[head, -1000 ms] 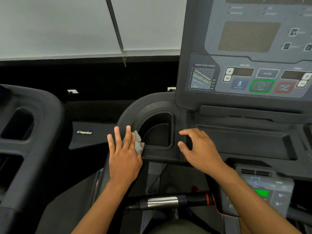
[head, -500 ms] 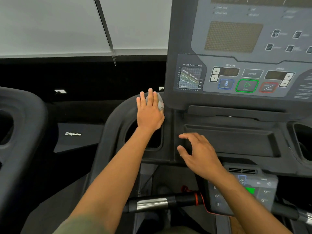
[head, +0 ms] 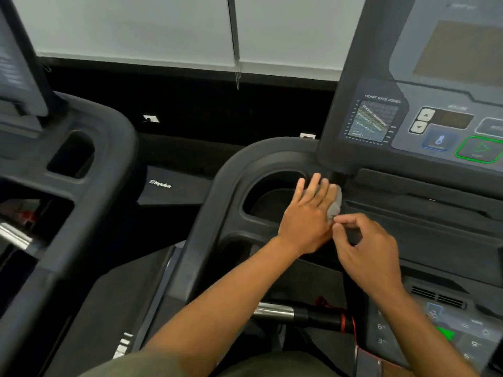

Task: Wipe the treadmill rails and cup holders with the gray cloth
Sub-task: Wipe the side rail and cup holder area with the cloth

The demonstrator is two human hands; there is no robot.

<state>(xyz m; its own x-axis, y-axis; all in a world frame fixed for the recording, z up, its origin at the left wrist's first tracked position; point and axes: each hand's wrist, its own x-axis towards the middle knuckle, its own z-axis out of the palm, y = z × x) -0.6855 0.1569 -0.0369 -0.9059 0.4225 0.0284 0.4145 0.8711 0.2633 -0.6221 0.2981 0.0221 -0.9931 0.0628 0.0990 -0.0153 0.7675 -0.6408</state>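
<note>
My left hand (head: 309, 213) lies flat on the right rim of the dark left cup holder (head: 268, 198), pressing the small gray cloth (head: 335, 204) against it. Only a crumpled edge of the cloth shows, sticking out from under my fingers. My right hand (head: 364, 248) is just beside it, thumb and forefinger pinched at the cloth's lower corner. The curved black rail (head: 226, 186) runs around the cup holder's left and far side.
The console panel (head: 424, 104) with its buttons rises at the upper right. A recessed tray (head: 424, 227) lies right of my hands. A silver and black handlebar (head: 294, 312) crosses below. A neighbouring treadmill's frame (head: 89, 159) fills the left.
My left hand has slid with the cloth from the cup holder's far rim down to its right rim. My right hand has moved up to the cloth and pinched its corner.
</note>
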